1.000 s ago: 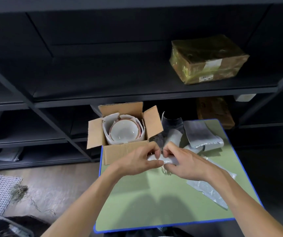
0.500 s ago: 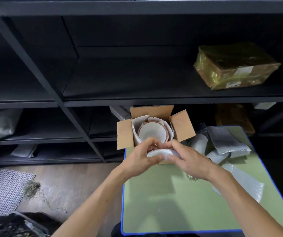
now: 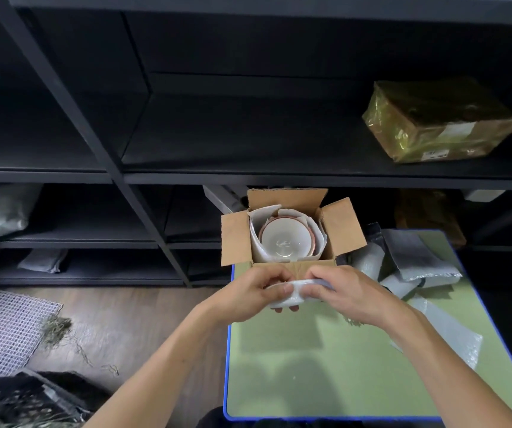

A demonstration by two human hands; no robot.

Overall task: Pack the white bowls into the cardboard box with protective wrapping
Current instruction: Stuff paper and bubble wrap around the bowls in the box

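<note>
The bowl [image 3: 285, 242] is looking like glossy white ceramic, the cardboard box [image 3: 236, 239] is showing matt brown, and that parcel [image 3: 440, 118] at 2 o'clock is gleaming in shiny yellowish plastic film.

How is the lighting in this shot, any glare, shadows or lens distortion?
Head view: shelving is dim and underlit; glare flares off the film-wrapped parcel; a small highlight sits in the white bowl; left hand and right hand, holding the bubble wrap, throw a soft shadow on the green table; shelf uprights slant from the wide lens.
</note>
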